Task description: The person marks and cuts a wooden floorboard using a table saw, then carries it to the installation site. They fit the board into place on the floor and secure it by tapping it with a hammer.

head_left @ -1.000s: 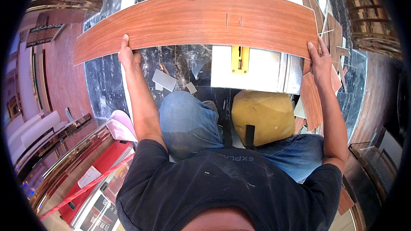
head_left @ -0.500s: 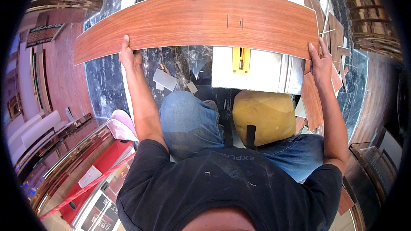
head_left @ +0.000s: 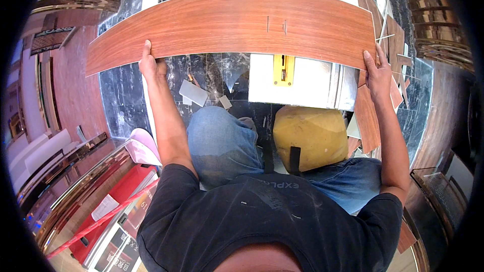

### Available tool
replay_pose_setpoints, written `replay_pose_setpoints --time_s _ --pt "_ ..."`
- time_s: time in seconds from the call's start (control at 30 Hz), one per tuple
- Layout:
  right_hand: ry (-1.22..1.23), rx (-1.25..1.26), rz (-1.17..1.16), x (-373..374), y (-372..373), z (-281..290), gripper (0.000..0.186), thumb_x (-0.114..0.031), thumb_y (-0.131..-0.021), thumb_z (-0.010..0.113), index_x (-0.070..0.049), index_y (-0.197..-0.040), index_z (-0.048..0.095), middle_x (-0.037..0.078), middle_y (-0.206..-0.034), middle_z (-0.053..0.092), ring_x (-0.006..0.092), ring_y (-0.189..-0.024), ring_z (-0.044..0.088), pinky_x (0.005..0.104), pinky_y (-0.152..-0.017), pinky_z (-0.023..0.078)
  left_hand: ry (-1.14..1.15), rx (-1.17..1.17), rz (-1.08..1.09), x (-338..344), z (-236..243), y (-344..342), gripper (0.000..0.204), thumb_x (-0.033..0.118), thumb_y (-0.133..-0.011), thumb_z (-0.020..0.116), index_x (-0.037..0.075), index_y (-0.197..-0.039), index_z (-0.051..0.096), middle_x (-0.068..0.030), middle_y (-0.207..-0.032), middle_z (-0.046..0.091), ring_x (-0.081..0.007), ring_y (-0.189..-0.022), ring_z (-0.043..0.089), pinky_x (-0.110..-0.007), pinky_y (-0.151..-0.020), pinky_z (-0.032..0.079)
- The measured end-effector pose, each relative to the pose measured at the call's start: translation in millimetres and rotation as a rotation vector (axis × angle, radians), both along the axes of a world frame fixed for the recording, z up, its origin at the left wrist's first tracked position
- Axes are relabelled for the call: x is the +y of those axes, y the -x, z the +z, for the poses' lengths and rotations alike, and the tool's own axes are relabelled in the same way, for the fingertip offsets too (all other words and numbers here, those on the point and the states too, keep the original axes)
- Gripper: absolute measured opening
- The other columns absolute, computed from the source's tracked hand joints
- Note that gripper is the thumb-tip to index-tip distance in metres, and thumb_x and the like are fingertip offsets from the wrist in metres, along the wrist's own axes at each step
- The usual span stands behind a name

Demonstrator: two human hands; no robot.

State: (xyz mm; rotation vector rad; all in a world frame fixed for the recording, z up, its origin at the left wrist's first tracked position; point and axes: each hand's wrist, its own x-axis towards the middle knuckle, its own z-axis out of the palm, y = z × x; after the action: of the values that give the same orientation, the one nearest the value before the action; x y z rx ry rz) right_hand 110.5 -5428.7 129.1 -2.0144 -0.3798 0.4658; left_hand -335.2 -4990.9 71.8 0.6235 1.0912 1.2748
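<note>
Plank of reddish wood-grain laminate (head_left: 237, 22) lies across the metal saw table (head_left: 302, 83), uncut. Left hand (head_left: 150, 65) and right hand (head_left: 377, 73) each pinch its near edge. Pencil marks (head_left: 276, 25) align above the yellow blade guard (head_left: 284, 69); cutting remains.

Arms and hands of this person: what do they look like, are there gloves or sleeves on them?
No gloves: the left hand and right hand are bare, with no watch or ring that I can make out. Both forearms are bare too. The only sleeves are the short ones of a dusty black T-shirt, which end above the elbows.
</note>
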Motion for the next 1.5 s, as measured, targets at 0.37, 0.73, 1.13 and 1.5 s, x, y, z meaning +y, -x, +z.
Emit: replay_pose_setpoints --time_s 0.37,0.73,1.13,1.5 --pt "0.022 0.026 -0.004 1 3 7 0.066 -0.029 -0.101 0.074 0.001 -0.154 0.048 0.000 -0.085 0.066 0.0016 -0.058 0.046 0.0216 -0.047 0.033 -0.012 -0.013 0.000 2 -2 3 0.040 0.003 -0.098 0.070 -0.009 -0.134 0.055 -0.0179 -0.127 0.066 -0.0298 -0.110 0.070 -0.044 -0.093 0.062" --pt "-0.007 -0.050 0.033 -8 -7 -14 0.068 -0.029 -0.102 0.073 0.003 -0.155 0.046 -0.001 -0.083 0.066 0.0019 -0.056 0.046 0.0219 -0.046 0.033 -0.011 0.016 0.000 1 -2 4 0.041 0.005 -0.098 0.071 -0.008 -0.135 0.056 -0.0175 -0.127 0.067 -0.0298 -0.110 0.070 -0.045 -0.095 0.062" --pt "0.021 -0.080 0.057 -11 -7 -14 0.066 -0.030 -0.102 0.073 0.000 -0.155 0.046 -0.002 -0.078 0.063 0.0024 -0.053 0.044 0.0227 -0.045 0.032 0.008 0.040 0.008 -8 7 -3 0.044 0.006 -0.098 0.070 -0.009 -0.137 0.054 -0.0189 -0.129 0.065 -0.0319 -0.114 0.068 -0.050 -0.098 0.060" --pt "0.059 0.053 0.015 -4 2 20 0.069 -0.033 -0.101 0.074 -0.001 -0.155 0.047 -0.004 -0.069 0.056 0.0031 -0.050 0.043 0.0228 -0.043 0.032 0.002 0.023 0.019 -2 8 -3 0.043 0.004 -0.097 0.072 -0.008 -0.134 0.056 -0.0177 -0.128 0.066 -0.0309 -0.112 0.069 -0.047 -0.096 0.061"
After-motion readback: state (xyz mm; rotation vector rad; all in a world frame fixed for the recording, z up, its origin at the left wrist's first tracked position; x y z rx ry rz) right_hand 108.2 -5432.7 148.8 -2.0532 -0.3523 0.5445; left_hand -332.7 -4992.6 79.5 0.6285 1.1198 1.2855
